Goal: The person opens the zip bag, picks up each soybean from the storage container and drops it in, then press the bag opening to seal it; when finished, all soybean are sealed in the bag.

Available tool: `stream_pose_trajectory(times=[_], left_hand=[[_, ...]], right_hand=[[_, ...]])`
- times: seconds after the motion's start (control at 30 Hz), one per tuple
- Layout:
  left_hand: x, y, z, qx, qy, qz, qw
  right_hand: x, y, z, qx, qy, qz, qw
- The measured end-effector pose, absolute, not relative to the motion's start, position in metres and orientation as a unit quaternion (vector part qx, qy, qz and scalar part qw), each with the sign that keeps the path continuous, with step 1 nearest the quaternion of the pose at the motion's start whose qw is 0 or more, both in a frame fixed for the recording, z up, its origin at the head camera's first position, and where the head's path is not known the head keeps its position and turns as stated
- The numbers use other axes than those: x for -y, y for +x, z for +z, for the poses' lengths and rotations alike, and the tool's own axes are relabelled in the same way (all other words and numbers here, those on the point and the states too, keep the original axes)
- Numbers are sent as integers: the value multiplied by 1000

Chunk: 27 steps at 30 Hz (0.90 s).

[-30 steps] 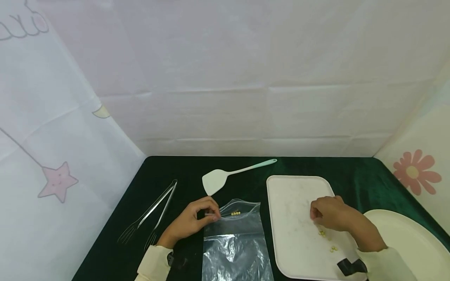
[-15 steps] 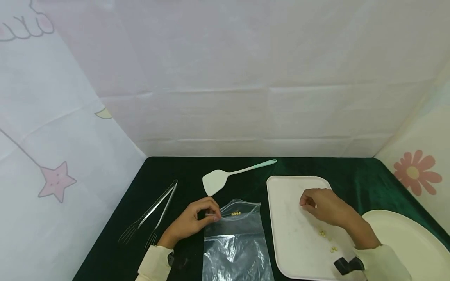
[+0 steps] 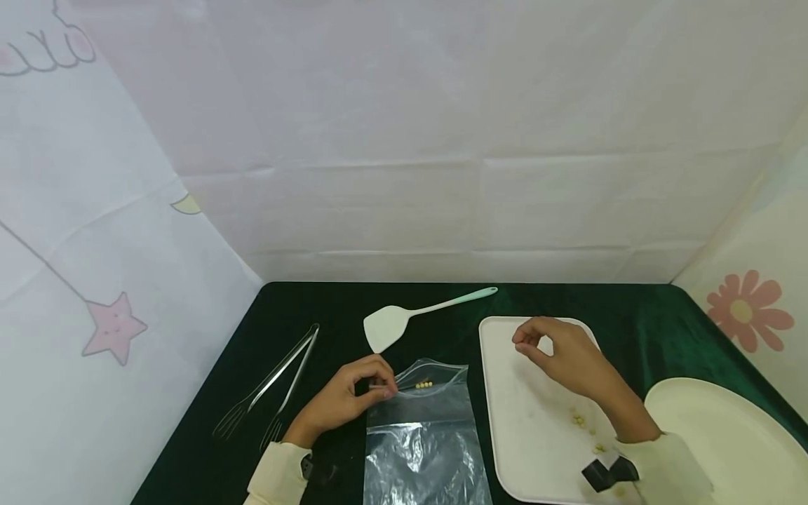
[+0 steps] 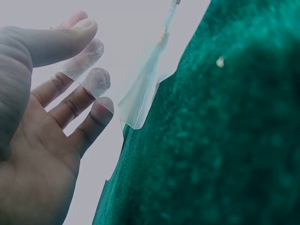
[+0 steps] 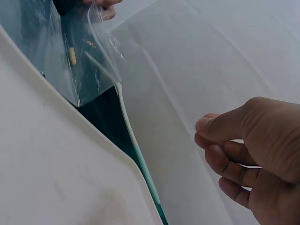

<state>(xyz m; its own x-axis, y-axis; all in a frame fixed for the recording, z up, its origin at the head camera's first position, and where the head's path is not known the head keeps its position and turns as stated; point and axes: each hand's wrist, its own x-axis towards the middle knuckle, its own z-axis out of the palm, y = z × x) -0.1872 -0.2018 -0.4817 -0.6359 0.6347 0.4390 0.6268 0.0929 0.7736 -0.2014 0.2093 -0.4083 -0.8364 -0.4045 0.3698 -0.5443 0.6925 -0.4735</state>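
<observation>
My left hand [image 3: 356,386] pinches the upper left edge of a clear zip-lock bag [image 3: 419,449], its mouth partly apart. In the left wrist view the clear film [image 4: 96,84] lies between thumb and fingers. A short row of small yellow bead-like pieces [image 3: 423,384] shows near the bag's mouth, also as pale beads [image 5: 72,56] in the right wrist view. Above the far part of a white tray [image 3: 527,449], my right hand [image 3: 568,358] has thumb and index fingertips together; I cannot tell whether something tiny is between them. Small yellow clusters [image 3: 578,419] lie on the tray.
A white spatula [image 3: 386,327] with a pale green handle lies behind the bag. Metal tongs [image 3: 278,379] are left of the left hand. A large cream oval plate [image 3: 732,435] stands right of the tray. Dark green cloth [image 3: 621,308] covers the table, with white sheets around it.
My right hand has risen from beside the yellow clusters and moved left and toward the far side of the tray, fingertips together. The left hand and bag stay in place.
</observation>
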Motion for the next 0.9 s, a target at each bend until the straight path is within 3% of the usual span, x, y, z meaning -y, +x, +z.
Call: stream_pose_trajectory(times=[0.2, 0.9], left_hand=[[201, -186, -479, -739, 429, 520, 0], [201, -186, -480, -739, 427, 522, 0]], right_hand=[[-195, -198, -406, 900, 249, 341, 110], [-136, -196, -412, 854, 333, 399, 35]])
